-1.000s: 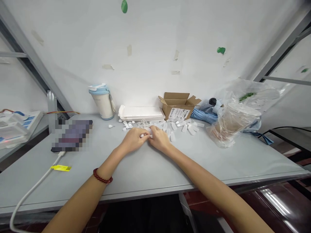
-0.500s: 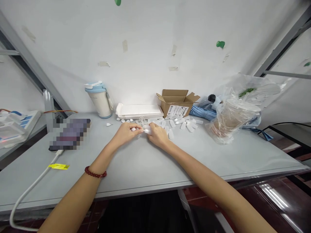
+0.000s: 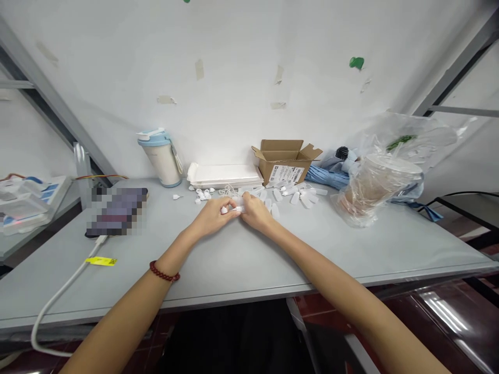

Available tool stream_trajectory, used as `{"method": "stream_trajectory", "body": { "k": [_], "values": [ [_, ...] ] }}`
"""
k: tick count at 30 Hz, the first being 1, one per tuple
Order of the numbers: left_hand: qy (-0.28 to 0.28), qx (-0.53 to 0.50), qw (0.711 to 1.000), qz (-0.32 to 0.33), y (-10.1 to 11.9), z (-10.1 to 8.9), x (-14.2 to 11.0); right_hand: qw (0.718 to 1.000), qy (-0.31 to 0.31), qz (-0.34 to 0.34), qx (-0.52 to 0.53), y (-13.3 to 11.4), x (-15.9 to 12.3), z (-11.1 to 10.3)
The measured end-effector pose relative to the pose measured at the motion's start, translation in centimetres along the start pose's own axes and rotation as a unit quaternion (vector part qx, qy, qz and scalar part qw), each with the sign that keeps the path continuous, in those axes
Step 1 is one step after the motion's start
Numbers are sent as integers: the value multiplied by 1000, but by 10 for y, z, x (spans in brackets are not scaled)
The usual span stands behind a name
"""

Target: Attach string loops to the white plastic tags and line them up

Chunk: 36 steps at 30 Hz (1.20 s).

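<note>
My left hand (image 3: pixel 211 216) is closed in a pinch on a small white knobbed piece (image 3: pixel 223 210), whose rounded end shows between thumb and fingers. My right hand (image 3: pixel 256 212) is closed around a translucent white sleeve (image 3: pixel 239 209), mostly covered by the fingers. The two pieces meet end to end or nearly so; I cannot tell if one sits inside the other. Behind my left hand lie several similar white knobbed pieces (image 3: pixel 203 195), and a single one with a thin stem (image 3: pixel 176 197) lies farther left. Several flat translucent sleeves (image 3: pixel 306 200) are spread to the right of my right hand.
Along the wall stand a cream tumbler (image 3: pixel 163 162), a stack of white flat packs (image 3: pixel 226 175) and an open cardboard box (image 3: pixel 286 167). To the right are a blue umbrella (image 3: pixel 329 176) and a plastic-wrapped cup (image 3: pixel 380 187). A blurred phone (image 3: pixel 117 212) with its cable (image 3: pixel 64 291) lies left.
My hands drew slightly apart, showing the white knobbed piece and the sleeve between them, then came closer together again. The camera view has shifted a little.
</note>
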<state>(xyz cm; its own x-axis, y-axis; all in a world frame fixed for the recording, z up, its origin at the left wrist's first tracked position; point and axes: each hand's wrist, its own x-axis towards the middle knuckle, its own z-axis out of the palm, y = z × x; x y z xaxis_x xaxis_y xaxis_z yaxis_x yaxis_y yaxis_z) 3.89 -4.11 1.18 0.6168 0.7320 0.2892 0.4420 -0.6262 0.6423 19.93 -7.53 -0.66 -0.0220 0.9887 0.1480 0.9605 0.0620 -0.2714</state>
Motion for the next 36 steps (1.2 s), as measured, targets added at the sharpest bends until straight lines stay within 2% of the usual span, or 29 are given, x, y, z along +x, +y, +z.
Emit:
{"method": "stream_trajectory", "body": {
  "k": [8, 12, 18, 22, 25, 31, 36],
  "values": [
    [-23, -10, 1000, 7, 1, 7, 1, 1000, 1, -9, -6, 0, -1, 1],
    [-33, -38, 998, -36, 1, 9, 3, 1000, 4, -11, -2, 0, -1, 1],
    [-2, -52, 998, -42, -2, 1, 3, 1000, 5, -4, 14, 1, 1, 1],
    [-8, -53, 998, -30, -3, 4, 3, 1000, 4, -1, 16, 0, 0, 0],
    [-20, -50, 997, -52, -3, 7, 4, 1000, 2, 4, 25, -1, 0, -1],
    [24, -56, 997, -53, -3, 9, 4, 999, 6, 11, 31, 0, 0, -1],
    [-20, -79, 996, -38, 0, 12, 2, 999, 11, 8, 35, 3, 1, 0]
  ]
}}
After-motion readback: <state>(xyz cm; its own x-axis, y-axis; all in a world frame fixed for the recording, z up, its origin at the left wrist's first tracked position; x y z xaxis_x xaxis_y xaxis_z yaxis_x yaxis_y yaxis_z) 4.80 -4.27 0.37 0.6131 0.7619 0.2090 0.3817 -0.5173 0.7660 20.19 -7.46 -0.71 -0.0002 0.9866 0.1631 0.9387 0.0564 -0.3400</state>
